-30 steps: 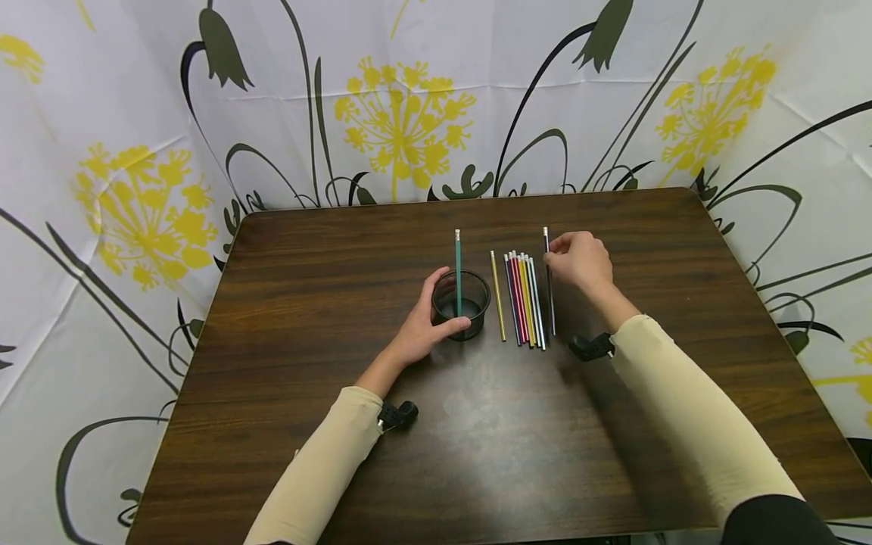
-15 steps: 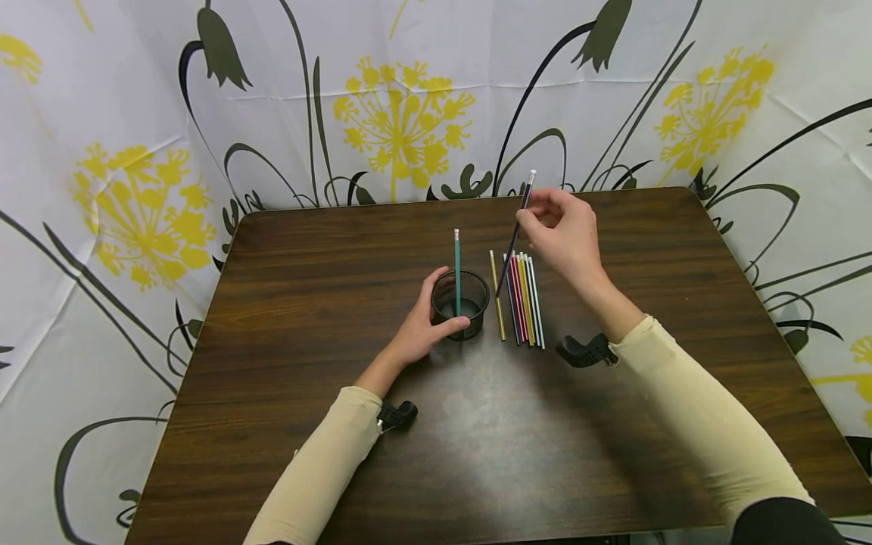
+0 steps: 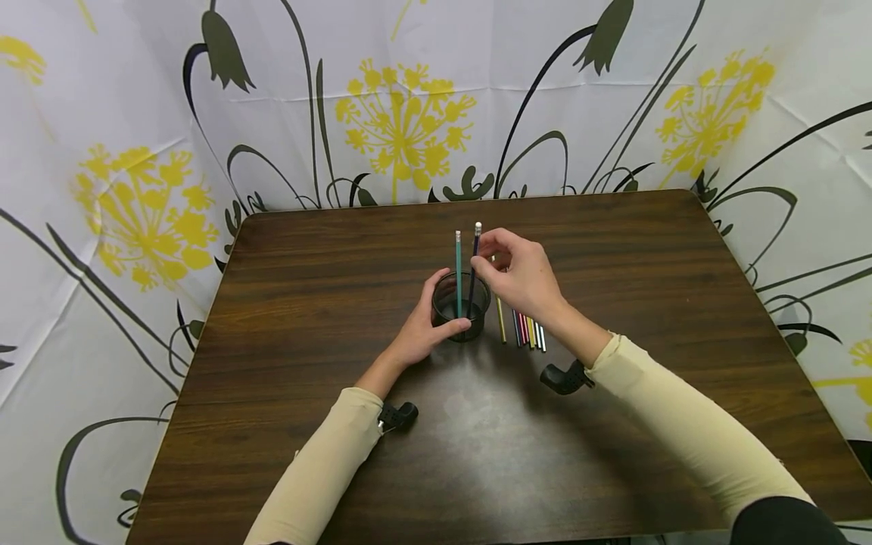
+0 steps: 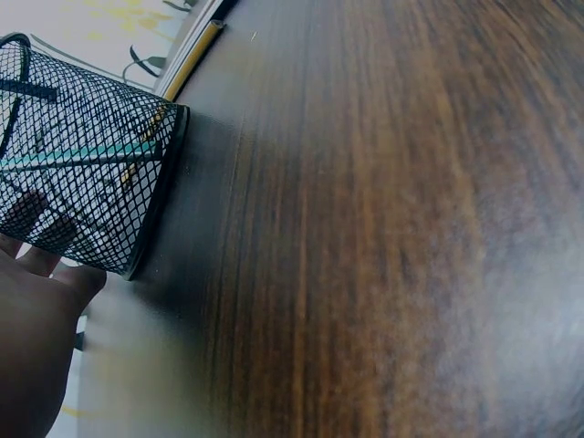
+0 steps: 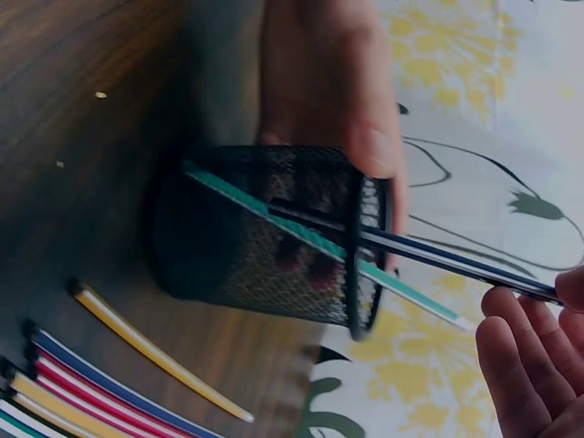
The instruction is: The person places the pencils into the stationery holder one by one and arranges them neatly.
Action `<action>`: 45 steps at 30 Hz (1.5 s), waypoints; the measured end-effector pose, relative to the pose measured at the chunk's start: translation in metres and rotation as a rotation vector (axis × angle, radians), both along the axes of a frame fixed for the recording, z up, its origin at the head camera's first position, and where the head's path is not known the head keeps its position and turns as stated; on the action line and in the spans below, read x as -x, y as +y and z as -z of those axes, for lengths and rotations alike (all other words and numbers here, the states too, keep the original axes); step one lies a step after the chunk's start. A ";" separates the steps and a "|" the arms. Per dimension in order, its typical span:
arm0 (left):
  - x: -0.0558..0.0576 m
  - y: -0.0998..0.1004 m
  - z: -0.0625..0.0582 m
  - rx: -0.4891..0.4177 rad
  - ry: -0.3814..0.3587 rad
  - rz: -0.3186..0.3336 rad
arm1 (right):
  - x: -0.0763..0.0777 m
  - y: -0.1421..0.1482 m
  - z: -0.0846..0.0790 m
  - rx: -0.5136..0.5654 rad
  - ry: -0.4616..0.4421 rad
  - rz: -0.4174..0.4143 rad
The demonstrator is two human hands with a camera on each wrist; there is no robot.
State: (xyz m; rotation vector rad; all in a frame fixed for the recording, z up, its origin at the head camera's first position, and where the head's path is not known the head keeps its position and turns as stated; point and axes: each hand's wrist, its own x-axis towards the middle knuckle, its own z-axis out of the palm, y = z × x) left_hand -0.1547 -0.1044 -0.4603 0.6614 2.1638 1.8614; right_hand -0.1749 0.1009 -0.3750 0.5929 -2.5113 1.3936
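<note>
A black mesh pencil cup [image 3: 444, 303] stands on the table, and my left hand [image 3: 417, 329] grips it from the left with the thumb at its near side. Inside the cup leans a green pencil [image 3: 459, 261], eraser end up. My right hand [image 3: 521, 274] pinches a dark blue pencil [image 3: 475, 246] near its eraser end. In the right wrist view the lower part of that dark pencil [image 5: 411, 248] is inside the cup, its tip short of the bottom. The left wrist view has the cup's mesh wall [image 4: 87, 137] with my left fingers against it.
Right of the cup lies a yellow pencil [image 3: 501, 322]. Beside it several pencils lie in a row, partly hidden under my right hand; a red pencil [image 5: 91, 394] is among them in the right wrist view. Behind the brown table [image 3: 327, 257] hangs a flower-patterned cloth [image 3: 272, 136].
My right hand has lifted the dark blue pencil from the table right of the row, carried it left and lowered its end into the cup. The left hand has stayed on the cup.
</note>
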 end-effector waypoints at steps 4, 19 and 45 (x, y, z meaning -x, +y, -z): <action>0.000 0.000 -0.001 0.021 -0.012 -0.011 | -0.001 -0.003 0.010 -0.018 -0.028 -0.015; 0.001 -0.001 0.001 0.005 -0.013 -0.004 | 0.002 -0.009 0.027 -0.086 -0.143 -0.027; 0.000 0.000 -0.001 0.056 -0.024 -0.016 | 0.024 -0.020 0.038 -0.187 -0.177 0.127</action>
